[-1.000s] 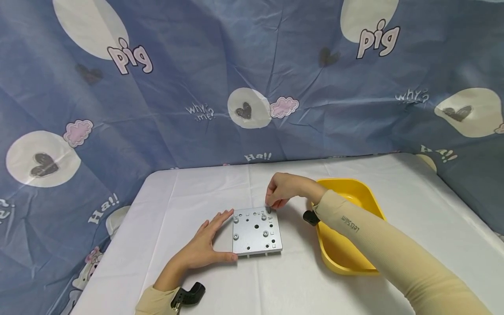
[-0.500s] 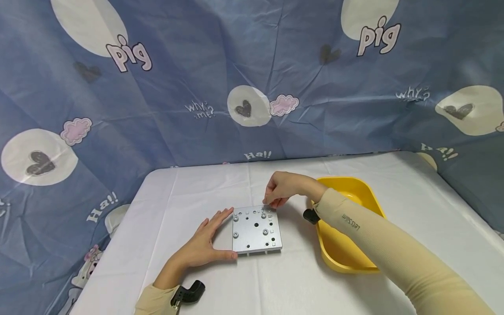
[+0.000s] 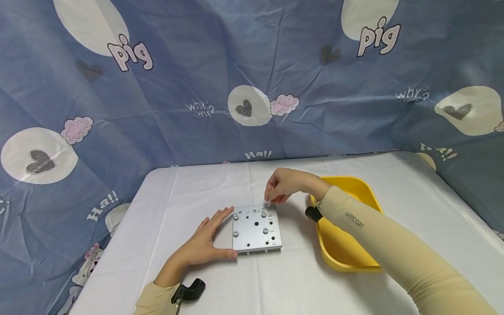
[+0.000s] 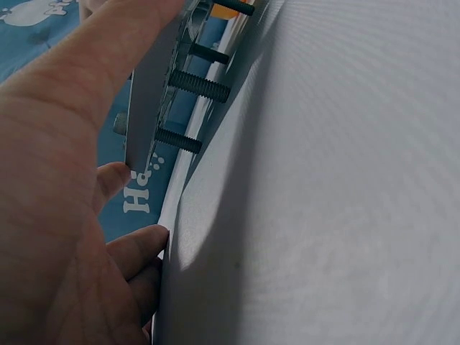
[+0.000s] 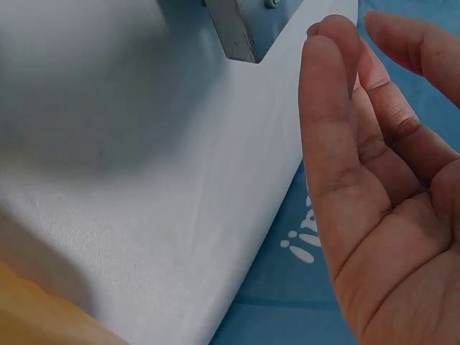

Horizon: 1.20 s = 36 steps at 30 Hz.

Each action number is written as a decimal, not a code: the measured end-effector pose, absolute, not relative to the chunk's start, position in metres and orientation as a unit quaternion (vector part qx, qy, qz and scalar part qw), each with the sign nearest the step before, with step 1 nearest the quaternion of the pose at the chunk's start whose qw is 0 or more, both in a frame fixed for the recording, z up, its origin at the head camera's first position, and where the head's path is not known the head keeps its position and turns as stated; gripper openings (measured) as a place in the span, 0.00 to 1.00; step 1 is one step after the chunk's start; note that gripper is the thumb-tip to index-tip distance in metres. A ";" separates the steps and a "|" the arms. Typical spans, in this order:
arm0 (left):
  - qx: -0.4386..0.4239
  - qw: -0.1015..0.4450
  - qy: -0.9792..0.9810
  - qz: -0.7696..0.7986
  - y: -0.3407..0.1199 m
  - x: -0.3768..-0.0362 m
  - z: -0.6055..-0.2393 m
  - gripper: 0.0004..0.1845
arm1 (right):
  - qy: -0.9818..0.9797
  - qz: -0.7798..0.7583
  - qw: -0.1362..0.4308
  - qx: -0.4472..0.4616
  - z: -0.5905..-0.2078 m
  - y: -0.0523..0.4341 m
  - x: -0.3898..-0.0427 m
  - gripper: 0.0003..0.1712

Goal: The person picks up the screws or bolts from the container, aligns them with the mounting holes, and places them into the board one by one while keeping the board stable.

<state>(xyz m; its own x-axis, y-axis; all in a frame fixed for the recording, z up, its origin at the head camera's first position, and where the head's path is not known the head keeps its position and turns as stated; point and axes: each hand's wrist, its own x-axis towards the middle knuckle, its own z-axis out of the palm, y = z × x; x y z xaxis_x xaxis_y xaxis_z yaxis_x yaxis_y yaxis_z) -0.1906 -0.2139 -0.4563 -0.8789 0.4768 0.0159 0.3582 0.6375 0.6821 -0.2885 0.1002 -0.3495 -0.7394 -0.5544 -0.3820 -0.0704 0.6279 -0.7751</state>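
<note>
A square silvery metal plate (image 3: pixel 253 236) with holes and several socket-head screws (image 3: pixel 265 230) stands raised above the white table. In the left wrist view, threaded shanks (image 4: pixel 200 86) stick out beneath it. My left hand (image 3: pixel 201 245) lies at the plate's left edge, thumb at the front corner and index finger at the back corner, fingers fairly straight. Just above the back right corner is my right hand (image 3: pixel 282 186). The right wrist view shows its fingers (image 5: pixel 327 108) loosely bent, thumb apart from them, nothing between.
A yellow plastic bin (image 3: pixel 330 262) stands right of the plate, partly under my right forearm. White cloth (image 3: pixel 197 188) covers the table. A printed blue curtain (image 3: pixel 177 131) hangs behind and at the left.
The dark upright piece under my right fingers at the plate's back right corner no longer shows. My right hand has risen slightly from that corner. The left hand stays put.
</note>
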 end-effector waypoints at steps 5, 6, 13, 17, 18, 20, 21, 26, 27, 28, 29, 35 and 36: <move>0.231 0.084 0.901 0.357 -0.214 -0.191 -0.457 0.66 | 0.849 -0.389 0.304 -0.187 -0.347 0.105 -0.288 0.07; 0.232 0.084 0.901 0.357 -0.214 -0.191 -0.457 0.66 | 0.850 -0.388 0.302 -0.187 -0.346 0.106 -0.288 0.07; 0.233 0.080 0.901 0.356 -0.214 -0.191 -0.456 0.66 | 0.850 -0.397 0.294 -0.184 -0.342 0.116 -0.290 0.08; 0.232 0.080 0.901 0.357 -0.214 -0.190 -0.456 0.66 | 0.847 -0.406 0.289 -0.187 -0.341 0.123 -0.290 0.12; 0.232 0.081 0.901 0.358 -0.213 -0.190 -0.456 0.66 | 0.847 -0.407 0.287 -0.187 -0.341 0.125 -0.290 0.12; 0.233 0.081 0.900 0.360 -0.213 -0.189 -0.456 0.66 | 0.849 -0.407 0.283 -0.186 -0.340 0.128 -0.289 0.13; 0.233 0.080 0.899 0.361 -0.213 -0.189 -0.455 0.66 | 0.850 -0.406 0.281 -0.184 -0.339 0.130 -0.289 0.12; 0.236 0.077 0.899 0.362 -0.213 -0.189 -0.456 0.67 | 0.852 -0.407 0.276 -0.180 -0.338 0.137 -0.289 0.12; 0.236 0.077 0.899 0.362 -0.213 -0.189 -0.456 0.67 | 0.851 -0.407 0.277 -0.182 -0.338 0.139 -0.290 0.12; 0.237 0.077 0.899 0.361 -0.213 -0.190 -0.456 0.67 | 0.850 -0.410 0.278 -0.180 -0.339 0.140 -0.290 0.13; 0.237 0.076 0.899 0.360 -0.213 -0.190 -0.457 0.67 | 0.849 -0.412 0.279 -0.179 -0.339 0.142 -0.290 0.13; 0.238 0.075 0.899 0.360 -0.213 -0.190 -0.458 0.67 | 0.847 -0.419 0.278 -0.174 -0.339 0.150 -0.290 0.14; 0.238 0.075 0.899 0.359 -0.214 -0.190 -0.458 0.67 | 0.847 -0.418 0.277 -0.176 -0.338 0.151 -0.289 0.14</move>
<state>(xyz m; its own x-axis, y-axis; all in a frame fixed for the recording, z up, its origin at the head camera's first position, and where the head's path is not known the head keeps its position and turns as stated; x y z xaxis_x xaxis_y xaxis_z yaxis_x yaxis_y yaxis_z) -0.1904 -0.2136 -0.4577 -0.8756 0.4816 0.0368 0.3742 0.6284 0.6820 -0.2895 0.1511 -0.3383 -0.7843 -0.5299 -0.3227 -0.0661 0.5885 -0.8058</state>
